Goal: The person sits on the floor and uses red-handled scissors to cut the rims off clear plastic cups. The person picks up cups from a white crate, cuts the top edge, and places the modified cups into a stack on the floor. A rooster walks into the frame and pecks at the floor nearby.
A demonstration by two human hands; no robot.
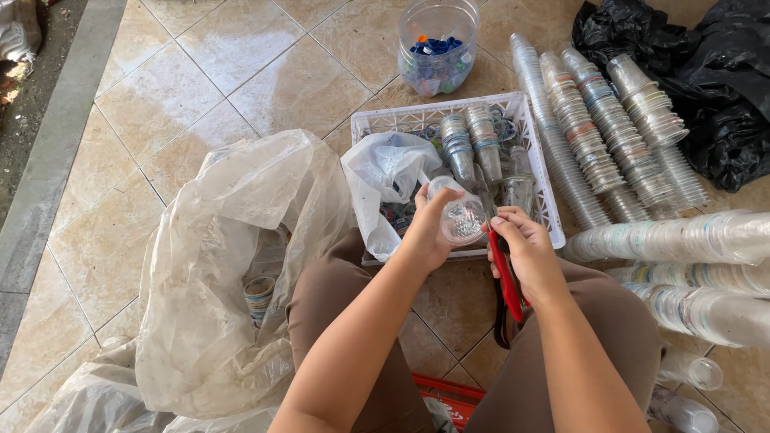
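My left hand [427, 228] grips a clear plastic cup [459, 216], its open mouth turned toward me. My right hand [525, 248] holds red-handled scissors [507, 277], their blades reaching up beside the cup's rim. Both hands hover over the near edge of a white lattice crate [536, 152]. The crate holds short stacks of clear cups [472, 146] and a white plastic bag [387, 170]. My knees in brown trousers frame the hands.
A large clear plastic sack [228, 273] with cups inside lies at my left. Long rows of nested cups [597, 132] lie right of the crate, more stacks [690, 265] nearer me. A clear jar of blue caps [437, 46] stands behind. Black bags [706, 72] sit far right.
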